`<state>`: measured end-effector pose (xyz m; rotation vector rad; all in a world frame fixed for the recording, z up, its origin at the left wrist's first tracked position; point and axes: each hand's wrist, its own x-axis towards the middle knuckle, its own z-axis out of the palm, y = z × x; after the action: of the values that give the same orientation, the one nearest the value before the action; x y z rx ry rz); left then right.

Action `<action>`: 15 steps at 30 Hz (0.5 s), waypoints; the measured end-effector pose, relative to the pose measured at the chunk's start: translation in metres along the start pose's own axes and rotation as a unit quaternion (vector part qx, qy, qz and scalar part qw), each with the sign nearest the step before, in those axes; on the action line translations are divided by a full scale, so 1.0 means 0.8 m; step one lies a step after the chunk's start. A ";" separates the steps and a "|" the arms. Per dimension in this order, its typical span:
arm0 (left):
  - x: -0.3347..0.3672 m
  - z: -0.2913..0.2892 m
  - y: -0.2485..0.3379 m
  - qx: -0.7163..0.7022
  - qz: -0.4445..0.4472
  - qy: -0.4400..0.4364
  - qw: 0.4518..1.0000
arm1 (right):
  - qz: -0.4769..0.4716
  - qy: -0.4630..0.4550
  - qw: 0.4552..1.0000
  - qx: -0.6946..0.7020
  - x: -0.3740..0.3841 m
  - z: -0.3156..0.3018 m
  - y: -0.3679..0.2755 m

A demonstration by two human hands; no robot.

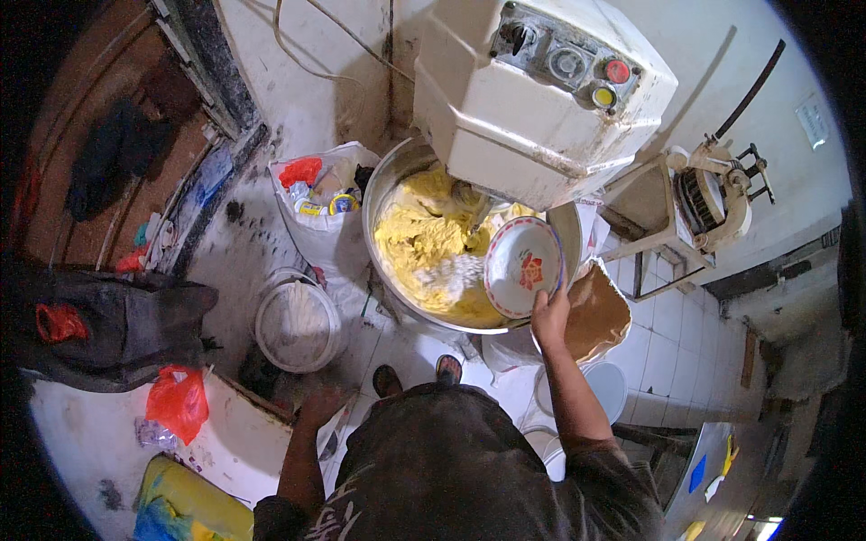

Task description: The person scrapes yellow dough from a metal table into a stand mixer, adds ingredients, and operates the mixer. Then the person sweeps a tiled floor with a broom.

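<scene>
Seemingly, it's the adding step: your right hand [550, 317] grips a tilted dish [505, 257] over white-topped yellow dough [410, 230]; next calls for lifting clear (left hand [320, 406] too blurred to tell).

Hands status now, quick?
Left hand: blurred, near the table edge; open or closed can't be told.
Right hand: closed on the white bowl's rim, above yellow dough.

The shirt [442, 464] is dark, almost black. Its short sleeves [613, 491] stop well back from the left hand [320, 408] and the right hand [549, 320], both bare. Pale marks [339, 521] sit on the shirt's left-hand side. Dark sandals [387, 380] show between the hands.
</scene>
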<state>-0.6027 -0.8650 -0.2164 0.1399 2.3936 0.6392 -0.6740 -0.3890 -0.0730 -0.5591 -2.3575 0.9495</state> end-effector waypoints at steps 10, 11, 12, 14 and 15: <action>0.031 -0.035 0.017 0.035 0.153 0.217 0.964 | 0.046 -0.172 0.984 -0.008 0.010 -0.039 -0.014; 0.036 -0.059 0.043 -0.008 0.098 0.215 0.972 | -0.056 -0.165 0.984 -0.022 0.015 -0.039 -0.021; 0.039 -0.086 0.075 -0.050 0.117 0.260 0.957 | -0.159 -0.156 0.974 -0.036 0.019 -0.038 -0.028; 0.046 -0.143 0.156 -0.096 0.145 0.330 0.928 | -0.296 -0.149 0.942 -0.060 0.029 -0.032 -0.042; 0.044 -0.172 0.197 -0.064 0.235 0.406 0.881 | -0.332 -0.151 0.928 -0.071 0.035 -0.027 -0.049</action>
<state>-0.7248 -0.7748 -0.0685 0.4897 3.1329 1.2808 -0.6887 -0.3886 -0.0225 0.3657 -2.6165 0.5754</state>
